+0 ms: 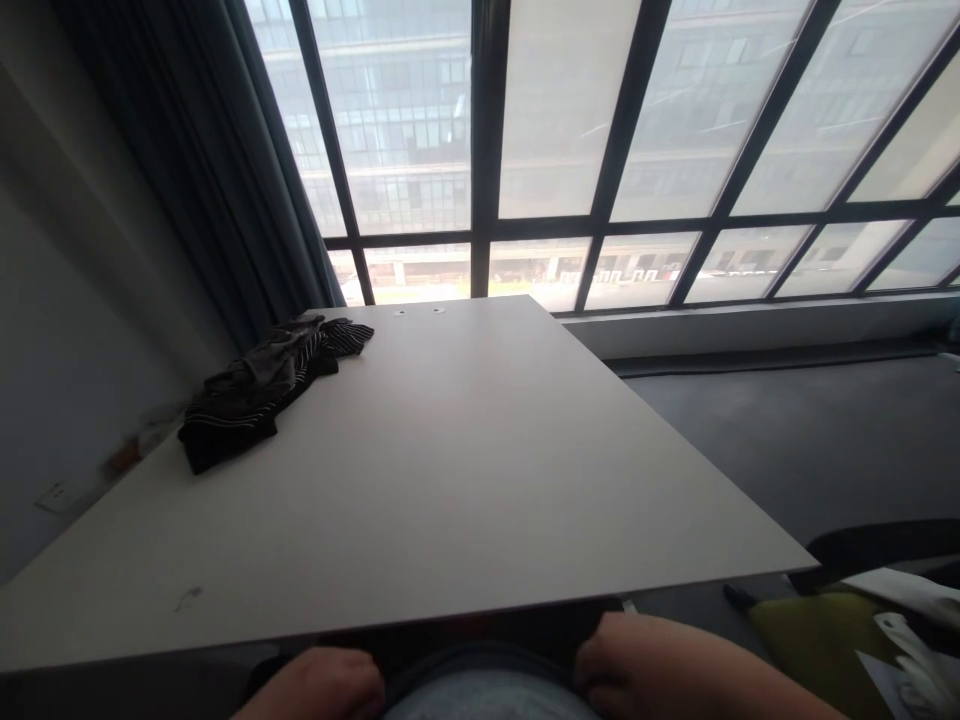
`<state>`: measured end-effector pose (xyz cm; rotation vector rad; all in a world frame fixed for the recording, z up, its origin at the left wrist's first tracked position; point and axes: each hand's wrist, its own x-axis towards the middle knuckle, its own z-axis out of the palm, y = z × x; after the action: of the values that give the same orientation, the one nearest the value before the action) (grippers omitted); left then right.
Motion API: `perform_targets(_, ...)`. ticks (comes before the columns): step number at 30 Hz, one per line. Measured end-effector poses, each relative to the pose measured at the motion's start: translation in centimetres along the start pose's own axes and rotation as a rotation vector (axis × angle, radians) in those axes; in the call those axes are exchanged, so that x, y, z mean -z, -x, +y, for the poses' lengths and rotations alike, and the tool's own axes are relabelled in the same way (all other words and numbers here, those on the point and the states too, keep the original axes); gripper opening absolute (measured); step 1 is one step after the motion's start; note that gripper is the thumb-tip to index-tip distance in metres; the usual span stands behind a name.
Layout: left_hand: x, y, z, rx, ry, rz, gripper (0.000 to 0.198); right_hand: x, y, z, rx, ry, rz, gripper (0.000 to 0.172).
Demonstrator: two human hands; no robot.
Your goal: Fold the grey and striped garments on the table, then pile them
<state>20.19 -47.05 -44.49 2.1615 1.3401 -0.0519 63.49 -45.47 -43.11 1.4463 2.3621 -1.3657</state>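
Observation:
My left hand [330, 684] is low in the view, just below the near edge of the white table [450, 480]. Its fingers are curled in, and whatever they may hold is hidden. On the other side of my body, my right hand [611, 665] is also closed below the table edge, its fingers turned down and inward. A small pale piece [628, 605] shows just above that hand; I cannot tell what it is. Toward the table's far left side lies a crumpled heap of dark cloth [262, 385] with thin white stripes, well away from both hands.
Large framed windows [555, 120] stand behind the table, with a dark curtain [202, 150] at left. A wall socket [56, 497] is on the left wall. Beyond the table's right edge is grey floor [772, 430]. An olive-green seat [814, 640] with white items is at lower right.

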Motion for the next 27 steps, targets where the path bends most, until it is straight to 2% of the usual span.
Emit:
perform_targets(2, 2.5, -1.1, 1.0, -0.092, -0.013, 0.082, 0.037, 2.3, -0.7, -1.5, 0.093, 0.002, 0.083, 0.022)
perform_targets(4, 3.5, -3.4, 2.1, -0.064, -0.088, 0.291, 0.044, 4.1, -3.3, -2.1, 0.127, 0.079, 0.279, 0.028)
perform_targets(5, 3.3, -4.8, 2.6, -0.041, -0.139, 0.38, 0.043, 4.7, -5.2, -2.1, 0.122, 0.13, 0.375, 0.032)
perform_targets(7, 1.8, -7.7, 3.8, -0.007, -0.232, 0.458, 0.049, 5.7, -9.4, -1.6, 0.083, 0.216, 0.543, 0.036)
perform_targets(9, -0.3, -10.3, 5.1, 0.006, -0.287, 0.42, 0.065, 6.3, -13.7, -0.7, 0.044, 0.309, 0.601, 0.045)
perform_targets(11, -2.0, -12.4, 6.1, -0.021, -0.311, 0.365, 0.072, 6.8, -17.3, 0.0, -0.013, 0.385, 0.618, 0.054)
perform_targets(14, -2.1, -15.5, 6.8, -0.071, -0.33, 0.305, 0.078, 8.1, -21.2, 0.5, -0.069, 0.439, 0.597, 0.064)
perform_targets(16, -0.5, -18.2, 6.3, -0.066, -0.337, 0.267, 0.081, 9.5, -23.2, 0.5, -0.082, 0.45, 0.572, 0.068)
perform_targets(22, 6.9, -28.3, 2.5, 0.082, -0.309, 0.251, 0.075, 14.1, -27.6, 0.8, -0.194, 0.416, 0.569, 0.072)
perform_targets(24, 8.1, -30.4, 1.5, 0.123, -0.308, 0.269, 0.075, 14.7, -28.2, 1.1, -0.211, 0.408, 0.58, 0.073)
perform_targets(27, 8.6, -31.6, 0.9, 0.158, -0.312, 0.295, 0.075, 14.8, -28.2, 1.6, -0.199, 0.41, 0.577, 0.075)
